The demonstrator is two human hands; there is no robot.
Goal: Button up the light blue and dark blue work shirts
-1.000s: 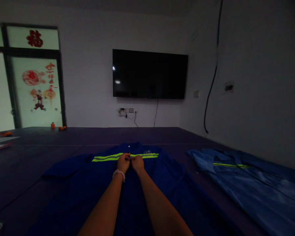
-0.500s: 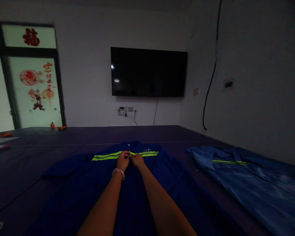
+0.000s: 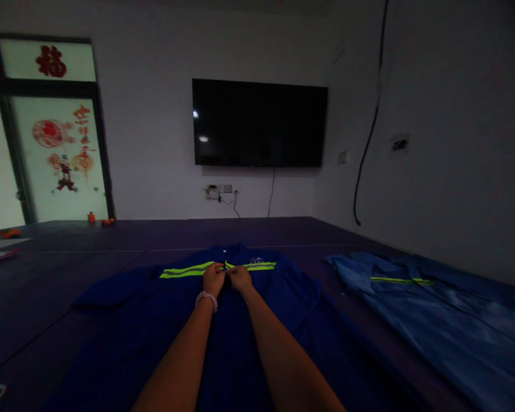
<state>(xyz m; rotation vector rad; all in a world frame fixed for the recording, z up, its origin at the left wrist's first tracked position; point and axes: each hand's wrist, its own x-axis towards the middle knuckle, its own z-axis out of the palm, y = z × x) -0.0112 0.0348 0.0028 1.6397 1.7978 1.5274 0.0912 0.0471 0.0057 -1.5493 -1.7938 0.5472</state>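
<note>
Dim purple surface (image 3: 175,233): blue garment (image 3: 232,337) towards six o'clock, left hand (image 3: 213,279) and right hand (image 3: 241,278) apparently pinching its front; the step seems to be working that opening, next calling for steady fingertips.

Dim overall. Pale light glows through the frosted glass door (image 3: 64,151) beyond the purple surface's (image 3: 266,232) far edge, at left. Two white glints mark the black screen (image 3: 260,123). Toward the near side, shadow swallows the blue garment's (image 3: 135,329) folds. Detail is soft, with wide-angle stretching at the sides.
</note>
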